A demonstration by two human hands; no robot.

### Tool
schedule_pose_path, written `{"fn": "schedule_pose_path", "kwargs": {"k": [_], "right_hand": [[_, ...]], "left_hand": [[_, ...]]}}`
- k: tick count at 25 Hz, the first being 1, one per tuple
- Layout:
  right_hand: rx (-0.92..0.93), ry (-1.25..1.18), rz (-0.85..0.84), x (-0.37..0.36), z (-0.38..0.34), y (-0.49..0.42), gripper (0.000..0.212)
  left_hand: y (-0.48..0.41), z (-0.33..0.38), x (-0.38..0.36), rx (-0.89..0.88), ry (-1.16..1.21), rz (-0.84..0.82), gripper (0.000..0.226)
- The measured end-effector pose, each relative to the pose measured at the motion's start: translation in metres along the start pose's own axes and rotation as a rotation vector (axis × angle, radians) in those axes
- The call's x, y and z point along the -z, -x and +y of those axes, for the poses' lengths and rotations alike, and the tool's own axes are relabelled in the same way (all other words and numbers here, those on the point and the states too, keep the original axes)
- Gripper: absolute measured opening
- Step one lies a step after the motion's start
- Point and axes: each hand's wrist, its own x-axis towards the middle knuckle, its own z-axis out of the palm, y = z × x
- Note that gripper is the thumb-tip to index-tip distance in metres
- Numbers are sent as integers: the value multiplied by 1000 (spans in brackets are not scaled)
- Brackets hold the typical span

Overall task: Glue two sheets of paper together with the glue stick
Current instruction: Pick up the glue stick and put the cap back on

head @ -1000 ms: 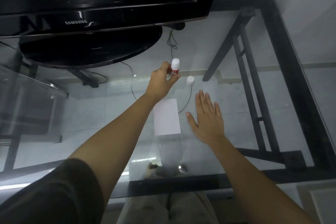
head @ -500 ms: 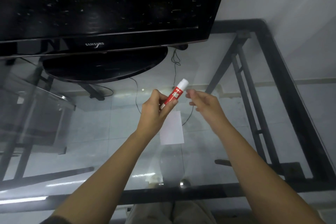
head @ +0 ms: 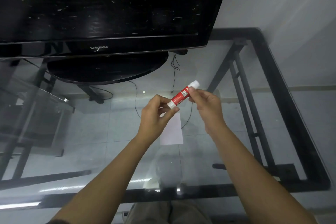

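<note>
Glass desk (head: 236, 132) below us carries the paper (head: 173, 132); our left hand (head: 154, 114) pinches the glue stick (head: 181, 94) base, right hand (head: 205, 103) grips its upper end, probably to prepare it above the paper.

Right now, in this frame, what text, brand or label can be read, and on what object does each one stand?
"SAMSUNG": on the lower bezel of the black television.
"GLUE STICK": white letters on the red label of the glue stick, held between the left hand and the right hand.
A small mark above those letters and fine print near the label's lower end are too small to read.
The white paper shows no writing.
</note>
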Motion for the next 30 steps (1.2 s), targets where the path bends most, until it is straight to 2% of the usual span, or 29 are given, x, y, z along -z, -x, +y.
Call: {"fn": "schedule_pose_path", "kwargs": {"k": [6, 7, 9, 10, 11, 14, 16, 17, 19, 21, 24, 26, 27, 30], "right_hand": [[22, -118, 17, -5, -4, 7, 10], [29, -123, 5, -5, -4, 8, 10], [47, -128, -19, -8, -6, 11, 9], [54, -131, -21, -9, -7, 11, 9], [58, -134, -15, -10, -8, 12, 10], [77, -159, -7, -11, -10, 15, 11], [91, -184, -23, -12, -12, 16, 10], [97, -190, -35, -12, -13, 16, 10], [100, -182, -51, -12, -15, 16, 9], [91, -161, -36, -11, -14, 17, 9], [90, -177, -13, -10, -14, 18, 8], [103, -186, -24, -11, -15, 19, 9], [111, -184, -35, -11, -15, 20, 9], [113, -157, -44, -11, -14, 20, 9]], "left_hand": [[1, 14, 8, 125, 288, -46, 11], [0, 15, 8, 198, 401, -63, 10], [-5, 19, 10, 476, 732, -95, 13], [-7, 21, 11, 575, 810, -109, 16], [-8, 22, 12, 590, 791, -122, 18], [1, 21, 10, 277, 421, -100, 18], [3, 25, 11, 200, 299, -61, 18], [2, 26, 13, 230, 283, -75, 23], [-2, 30, 16, 426, 338, -188, 41], [-2, 36, 17, 558, 434, -263, 46], [4, 34, 13, 327, 374, -89, 29], [5, 33, 14, 256, 373, -39, 28], [5, 34, 14, 297, 389, -65, 33], [-2, 37, 15, 610, 490, -200, 52]]}}
